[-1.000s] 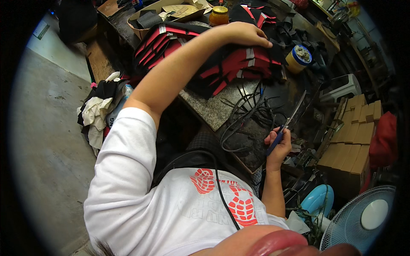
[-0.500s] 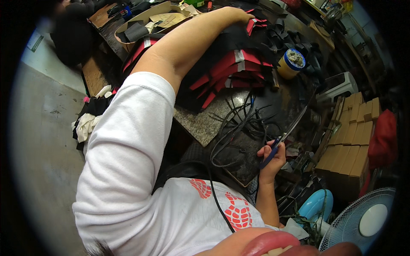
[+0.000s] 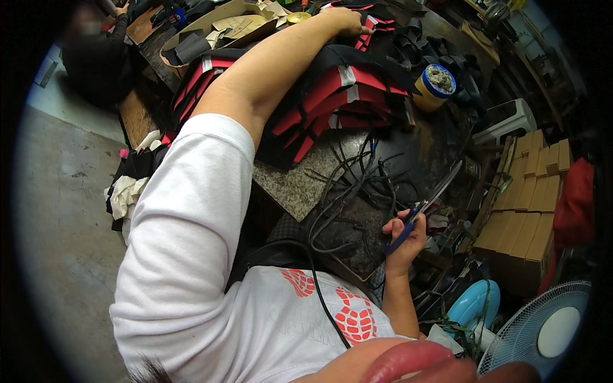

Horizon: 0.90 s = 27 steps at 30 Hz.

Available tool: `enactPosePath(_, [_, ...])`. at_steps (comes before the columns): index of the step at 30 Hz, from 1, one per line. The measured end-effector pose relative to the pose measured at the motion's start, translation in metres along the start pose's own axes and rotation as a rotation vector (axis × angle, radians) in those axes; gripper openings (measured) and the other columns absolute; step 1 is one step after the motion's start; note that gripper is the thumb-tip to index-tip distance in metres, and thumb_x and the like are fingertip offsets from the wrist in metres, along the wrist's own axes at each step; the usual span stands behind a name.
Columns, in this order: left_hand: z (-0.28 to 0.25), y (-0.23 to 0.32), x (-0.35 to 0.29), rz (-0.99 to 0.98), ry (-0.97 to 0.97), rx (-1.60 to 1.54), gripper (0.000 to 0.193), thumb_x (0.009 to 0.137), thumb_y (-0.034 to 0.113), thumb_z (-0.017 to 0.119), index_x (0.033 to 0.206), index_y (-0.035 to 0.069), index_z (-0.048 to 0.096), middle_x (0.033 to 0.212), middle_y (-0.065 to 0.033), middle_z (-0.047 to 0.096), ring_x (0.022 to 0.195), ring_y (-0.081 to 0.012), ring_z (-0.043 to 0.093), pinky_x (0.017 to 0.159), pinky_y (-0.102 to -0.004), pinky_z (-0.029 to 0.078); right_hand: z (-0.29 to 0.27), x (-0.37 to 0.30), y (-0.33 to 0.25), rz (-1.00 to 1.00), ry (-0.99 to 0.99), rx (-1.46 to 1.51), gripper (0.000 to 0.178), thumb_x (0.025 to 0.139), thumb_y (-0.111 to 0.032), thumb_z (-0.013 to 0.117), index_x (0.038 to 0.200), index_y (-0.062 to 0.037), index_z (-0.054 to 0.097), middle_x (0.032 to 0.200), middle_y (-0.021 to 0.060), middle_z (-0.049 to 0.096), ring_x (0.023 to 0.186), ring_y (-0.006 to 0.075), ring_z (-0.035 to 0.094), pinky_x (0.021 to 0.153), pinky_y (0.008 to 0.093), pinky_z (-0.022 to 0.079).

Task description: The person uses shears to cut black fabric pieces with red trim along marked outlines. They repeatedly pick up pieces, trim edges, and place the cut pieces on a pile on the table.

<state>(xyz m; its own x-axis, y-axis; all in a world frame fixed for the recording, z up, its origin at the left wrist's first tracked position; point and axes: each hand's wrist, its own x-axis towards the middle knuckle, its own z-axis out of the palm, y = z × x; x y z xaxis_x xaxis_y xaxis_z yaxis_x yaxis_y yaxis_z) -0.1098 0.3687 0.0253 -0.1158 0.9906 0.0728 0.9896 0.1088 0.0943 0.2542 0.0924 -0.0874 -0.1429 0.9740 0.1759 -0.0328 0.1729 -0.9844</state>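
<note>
In my right hand [image 3: 405,239] is a pair of scissors [image 3: 421,205] with dark blue handles. My fingers close around the handles, and the blades point up and away to the right. My left arm reaches far across the bench, and my left hand [image 3: 348,23] lies over a red and black piece [image 3: 378,25] with a pale strip. One finger stretches out across this piece; the other fingers are mostly hidden. Nearer to me, several similar red and black pieces [image 3: 357,80] lie overlapped in a fanned stack. Another such stack [image 3: 196,82] is left of my forearm.
Black cords [image 3: 357,185] lie tangled beside a speckled slab [image 3: 290,190]. A yellow tub with a blue rim [image 3: 435,88] stands right of the stack. Cardboard boxes [image 3: 527,210] and a fan [image 3: 555,329] are at right. Another person [image 3: 96,64] is at far left.
My left hand has shifted left over the far red and black piece, and one finger now stretches out. The view has moved slightly. My right hand still holds the scissors.
</note>
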Motion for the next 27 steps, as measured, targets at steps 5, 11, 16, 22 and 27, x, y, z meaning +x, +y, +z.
enactPosePath(5, [-0.032,-0.012,-0.002,-0.168,0.21,-0.044,0.032,0.075,0.022,0.058,0.096,0.0,0.07,0.097,-0.0225,0.068,0.094,-0.0342,0.067,0.082,-0.0437,0.053,0.0,0.0,0.001,0.015,0.012,-0.006,0.02,0.086,-0.01,0.07,0.095,-0.0018,0.053,0.079,0.0017,0.056,0.064,0.0079,0.058,0.059,0.0222,0.051])
enactPosePath(11, [-0.089,-0.046,0.0,-0.234,0.484,-0.313,0.034,0.073,0.011,0.054,0.095,-0.013,0.061,0.088,-0.0342,0.064,0.081,-0.0415,0.068,0.072,-0.0441,0.056,0.002,0.001,0.003,0.019,0.027,0.031,0.016,0.085,-0.001,0.068,0.093,-0.0024,0.054,0.075,0.0014,0.058,0.062,0.0082,0.058,0.057,0.0224,0.05])
enactPosePath(16, [-0.122,-0.065,-0.029,-0.261,0.494,-1.006,0.027,0.082,0.01,0.048,0.103,-0.002,0.061,0.09,-0.0222,0.066,0.082,-0.0335,0.068,0.061,-0.0441,0.056,0.004,0.002,0.002,-0.031,0.022,0.01,0.015,0.086,-0.004,0.068,0.09,-0.0034,0.054,0.072,0.001,0.058,0.059,0.0069,0.057,0.054,0.0217,0.048])
enactPosePath(22, [-0.12,-0.04,-0.131,0.095,0.444,-1.576,0.016,0.087,0.005,0.055,0.101,-0.002,0.061,0.093,-0.0122,0.067,0.083,-0.022,0.068,0.067,-0.036,0.059,0.004,0.003,0.002,-0.087,0.025,0.037,0.015,0.086,-0.007,0.068,0.091,-0.0035,0.054,0.075,0.0004,0.056,0.06,0.0071,0.055,0.054,0.022,0.047])
enactPosePath(27, [-0.067,0.044,-0.259,0.267,0.089,-1.983,0.021,0.088,0.008,0.06,0.105,-0.003,0.059,0.097,-0.012,0.067,0.09,-0.0228,0.068,0.079,-0.0363,0.06,0.002,0.004,0.004,-0.047,0.011,0.074,0.016,0.087,-0.012,0.069,0.091,-0.0037,0.055,0.074,0.0019,0.06,0.06,0.0076,0.058,0.056,0.021,0.048])
